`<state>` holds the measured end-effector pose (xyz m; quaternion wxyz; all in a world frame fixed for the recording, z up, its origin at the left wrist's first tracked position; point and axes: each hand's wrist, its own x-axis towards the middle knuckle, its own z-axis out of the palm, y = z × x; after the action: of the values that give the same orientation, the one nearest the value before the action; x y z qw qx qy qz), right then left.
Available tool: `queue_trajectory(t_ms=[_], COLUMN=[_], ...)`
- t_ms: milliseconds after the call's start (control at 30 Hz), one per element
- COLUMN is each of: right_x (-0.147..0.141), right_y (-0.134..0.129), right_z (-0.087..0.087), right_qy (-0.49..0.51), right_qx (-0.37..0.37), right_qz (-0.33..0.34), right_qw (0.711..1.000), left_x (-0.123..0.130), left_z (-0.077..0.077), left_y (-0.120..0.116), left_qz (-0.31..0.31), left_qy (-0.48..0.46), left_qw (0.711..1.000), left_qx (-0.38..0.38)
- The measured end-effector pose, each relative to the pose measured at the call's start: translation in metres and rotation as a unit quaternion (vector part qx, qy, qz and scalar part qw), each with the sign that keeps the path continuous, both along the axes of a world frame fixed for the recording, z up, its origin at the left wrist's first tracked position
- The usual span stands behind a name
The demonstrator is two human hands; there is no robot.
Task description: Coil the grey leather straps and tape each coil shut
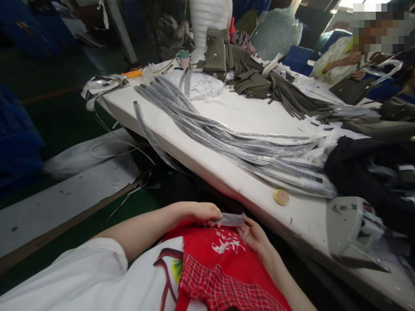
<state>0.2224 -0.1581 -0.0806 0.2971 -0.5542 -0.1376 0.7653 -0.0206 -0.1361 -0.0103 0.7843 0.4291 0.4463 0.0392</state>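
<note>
Close to my red apron (223,248), my two hands stretch a short length of a plastic-wrapped grey strap (231,219) between them. My left hand (207,214) pinches one end, fingers curled round it. The other end sits between the thumb and fingers of my right hand (254,233). On the table in front lies a bundle of similar plastic-wrapped straps (233,144), fanned out lengthwise. One separate strap (151,136) hangs over the table's near edge.
A tape dispenser (353,229) and a small yellow roll (281,197) lie near the front edge of the white table (207,166). Dark green bags (217,56) and a mug (183,58) stand farther back. A co-worker (340,60) handles a bag at the far right.
</note>
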Motion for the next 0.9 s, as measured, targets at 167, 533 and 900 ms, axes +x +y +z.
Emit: queue_trajectory(t_ms=[167, 533, 900], right_x=[0.013, -0.026, -0.009], right_y=[0.002, 0.026, 0.043], right_z=[0.011, 0.058, 0.064], right_qy=[-0.102, -0.31, -0.335], right_qx=[0.076, 0.5, 0.483], right_qz=[0.06, 0.268, 0.234], right_qw=[0.99, 0.763, 0.774], left_x=[-0.006, 0.003, -0.018], left_z=[0.013, 0.049, 0.049], left_y=[0.008, 0.017, 0.025], left_qz=[0.008, 0.035, -0.02], left_qy=[-0.058, -0.152, -0.139], left_qw=[0.998, 0.987, 0.989], left_qx=[-0.022, 0.045, 0.043])
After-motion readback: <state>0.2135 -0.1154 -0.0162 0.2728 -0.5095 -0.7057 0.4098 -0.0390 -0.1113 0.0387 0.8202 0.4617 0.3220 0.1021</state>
